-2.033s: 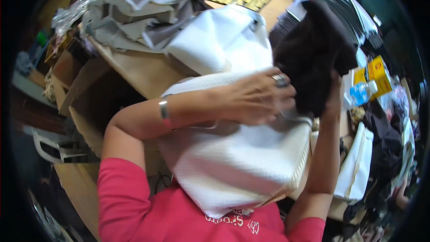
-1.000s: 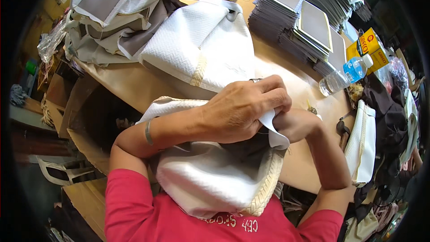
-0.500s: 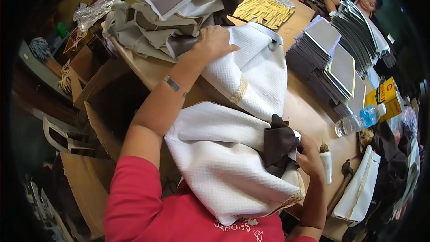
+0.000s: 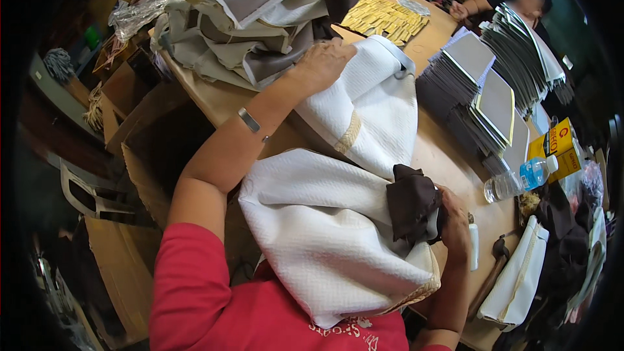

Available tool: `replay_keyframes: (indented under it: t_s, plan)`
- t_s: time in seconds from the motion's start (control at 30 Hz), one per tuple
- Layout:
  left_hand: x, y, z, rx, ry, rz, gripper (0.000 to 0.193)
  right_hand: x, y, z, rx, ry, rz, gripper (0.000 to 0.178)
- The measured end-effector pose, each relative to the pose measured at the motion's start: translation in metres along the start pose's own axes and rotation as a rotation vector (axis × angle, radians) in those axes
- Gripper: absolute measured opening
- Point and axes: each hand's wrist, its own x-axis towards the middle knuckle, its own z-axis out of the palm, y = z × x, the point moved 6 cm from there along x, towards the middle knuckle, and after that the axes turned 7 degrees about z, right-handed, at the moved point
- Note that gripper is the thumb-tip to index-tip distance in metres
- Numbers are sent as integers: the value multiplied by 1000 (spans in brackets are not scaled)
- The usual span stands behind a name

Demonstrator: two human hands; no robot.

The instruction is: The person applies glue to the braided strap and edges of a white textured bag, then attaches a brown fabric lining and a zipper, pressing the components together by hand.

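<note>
A large piece of white textured material [image 4: 325,221] with dark brown cloth [image 4: 414,203] at its right end drapes across my lap. My right hand [image 4: 455,220] grips that end beside the brown cloth, its fingers partly hidden behind it. Beyond it on the table lies a second white textured piece [image 4: 383,107], with a tan braided strip [image 4: 349,133] along one part. My left hand [image 4: 325,64] is at the upper left edge of this far piece, fingers bent and closed on it; the fingertips are partly hidden.
Piled grey and white pieces [image 4: 260,6] stand at the far left. Yellow strips [image 4: 383,18] cover part of the table [image 4: 432,146]. Stacked grey panels [image 4: 465,58], a water bottle [image 4: 520,179], a yellow box [image 4: 559,149], a white glue bottle [image 4: 474,247] and a hammer [image 4: 491,276] lie right. A person [image 4: 481,5] is behind.
My left hand has shifted slightly right along the far white piece, its fingers now drawn together. My right hand has turned at the brown cloth, which has moved a little right.
</note>
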Motion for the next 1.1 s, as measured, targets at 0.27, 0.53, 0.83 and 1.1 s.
replay_keyframes:
  t_s: [0.27,0.53,0.83,1.1]
  plan:
    - [9,14,-17,-41,31,160,16,21,-4,-11,-230,88,-54,28]
    - [2,-2,7,51,-190,40,21,35,-1,14,-247,9,-44,21]
    - [3,-1,10,-69,-366,44,32,33,3,19,-232,40,-170,22]
    - [26,26,-39,-182,-32,228,31,10,-3,26,-556,229,-326,13]
